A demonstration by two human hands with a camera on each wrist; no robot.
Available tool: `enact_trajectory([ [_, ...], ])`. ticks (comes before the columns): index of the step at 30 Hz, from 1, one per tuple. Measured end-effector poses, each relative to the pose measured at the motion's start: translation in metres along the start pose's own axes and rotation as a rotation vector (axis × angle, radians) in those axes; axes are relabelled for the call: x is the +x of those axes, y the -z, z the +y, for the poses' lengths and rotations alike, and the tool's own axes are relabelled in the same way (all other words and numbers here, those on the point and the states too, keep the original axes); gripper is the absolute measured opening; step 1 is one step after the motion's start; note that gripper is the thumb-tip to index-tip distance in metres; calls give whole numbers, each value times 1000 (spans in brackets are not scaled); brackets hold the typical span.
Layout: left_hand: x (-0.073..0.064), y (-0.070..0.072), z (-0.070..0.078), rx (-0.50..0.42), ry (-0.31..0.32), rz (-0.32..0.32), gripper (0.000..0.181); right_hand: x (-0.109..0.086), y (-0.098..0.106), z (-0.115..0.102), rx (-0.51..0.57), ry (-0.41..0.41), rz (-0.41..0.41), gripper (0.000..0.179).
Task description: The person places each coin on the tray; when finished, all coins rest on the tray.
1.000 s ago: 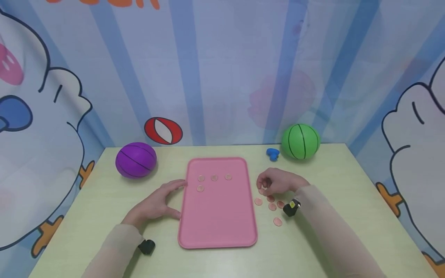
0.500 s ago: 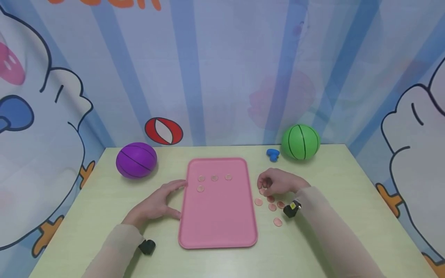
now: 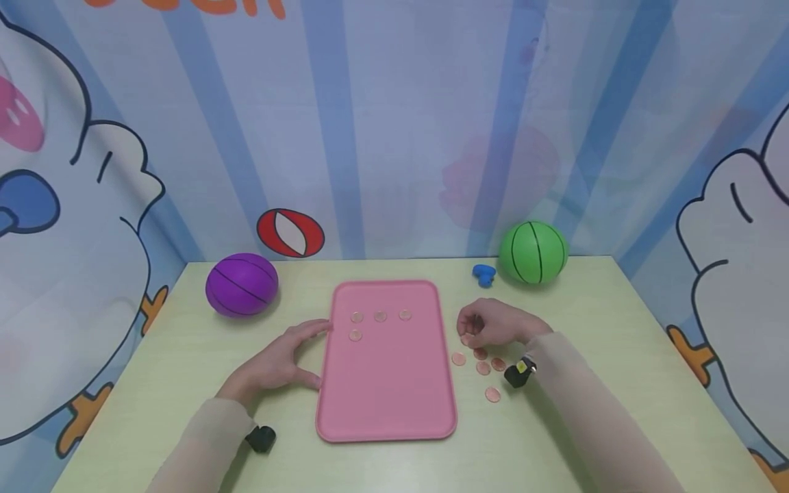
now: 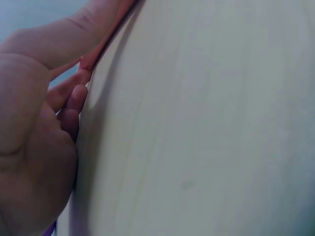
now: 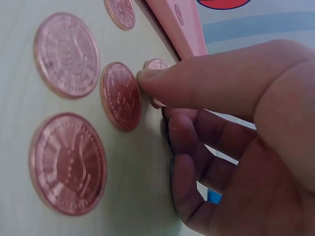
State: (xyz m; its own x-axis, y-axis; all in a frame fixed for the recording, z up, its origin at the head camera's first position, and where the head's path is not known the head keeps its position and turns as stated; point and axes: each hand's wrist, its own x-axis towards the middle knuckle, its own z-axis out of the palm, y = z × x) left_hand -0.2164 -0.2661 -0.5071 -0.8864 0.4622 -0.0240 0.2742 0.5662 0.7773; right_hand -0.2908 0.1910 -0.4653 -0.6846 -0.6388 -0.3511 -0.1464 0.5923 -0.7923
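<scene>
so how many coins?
10: four coins on the pink tray, five loose on the table beside it, one at the right hand; more may hide underneath.

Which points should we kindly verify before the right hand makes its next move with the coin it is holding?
1. Left hand at the pink tray: ok, it touches the left edge.
2. Right hand on a coin: ok, pinched between thumb and fingers.
3. That coin free of the table: cannot tell.
4. Neighbouring coins well clear of the thumb: not ok, a darker coin lies right by its tip.
5. Bare space on the tray: ok, right of the lone second-row coin.
6. Purple ball and green ball clear of the tray: ok, both stand apart from it.
</scene>
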Motion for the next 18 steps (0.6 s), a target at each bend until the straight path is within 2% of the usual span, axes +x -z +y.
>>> enact_trajectory([
  [7,0,0,-1,-1,-1,1,108,0,-1,-5,-52,14,15,12],
  [14,0,0,-1,-5,8,-4,107,-2,-3,-9,-8,-20,1,10],
  [18,0,0,-1,-8,8,-1,106,-1,-3,-11,-95,-2,17,15],
])
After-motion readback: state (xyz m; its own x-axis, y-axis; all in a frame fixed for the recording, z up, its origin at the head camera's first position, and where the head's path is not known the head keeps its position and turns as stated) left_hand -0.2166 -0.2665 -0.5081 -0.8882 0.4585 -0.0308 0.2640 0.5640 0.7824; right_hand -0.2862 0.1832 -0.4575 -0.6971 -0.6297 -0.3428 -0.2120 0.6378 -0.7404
